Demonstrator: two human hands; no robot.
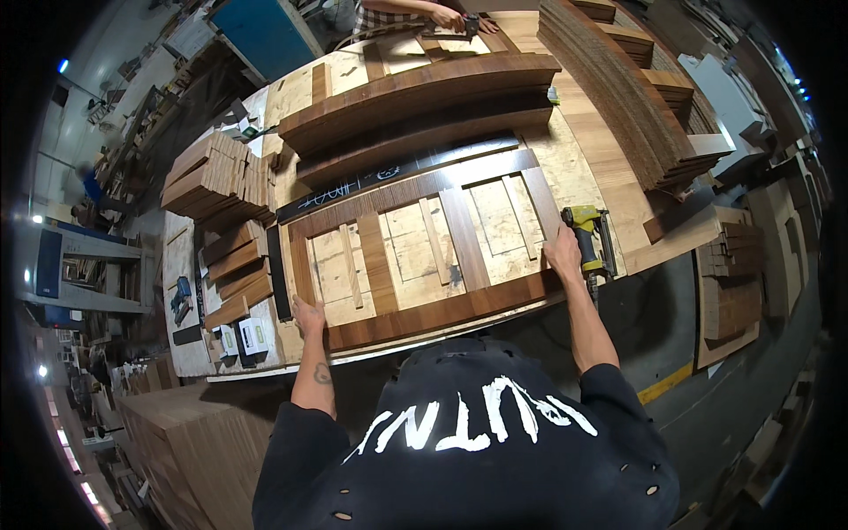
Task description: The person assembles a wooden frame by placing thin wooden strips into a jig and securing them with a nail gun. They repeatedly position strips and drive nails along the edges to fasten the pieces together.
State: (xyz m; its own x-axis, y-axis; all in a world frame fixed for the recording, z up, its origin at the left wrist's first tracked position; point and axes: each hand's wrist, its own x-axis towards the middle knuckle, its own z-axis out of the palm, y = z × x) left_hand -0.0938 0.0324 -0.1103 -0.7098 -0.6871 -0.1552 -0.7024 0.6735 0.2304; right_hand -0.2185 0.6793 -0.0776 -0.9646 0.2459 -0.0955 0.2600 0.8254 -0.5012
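Note:
A flat wooden frame [442, 305] lies on the workbench in front of me, its long rails joined by several cross slats, some wide and brown, some thin and pale. My left hand [309, 316] grips its near left corner. At the near right corner, my right hand [564, 251] is closed round the end piece. Just beyond that hand a green and black nail gun [590, 234] rests on the bench, pointing toward me. Along the frame's far rail runs a black strip [406, 168] with white marks. The undersides of my fingers are hidden.
Long brown boards [424, 88] stand on edge behind the frame. Stacked short wood pieces [216, 181] and small white boxes [254, 336] sit at the left. A tall stack of panels [618, 97] rises at the far right. Across the bench, another person's hand [448, 18] holds a tool.

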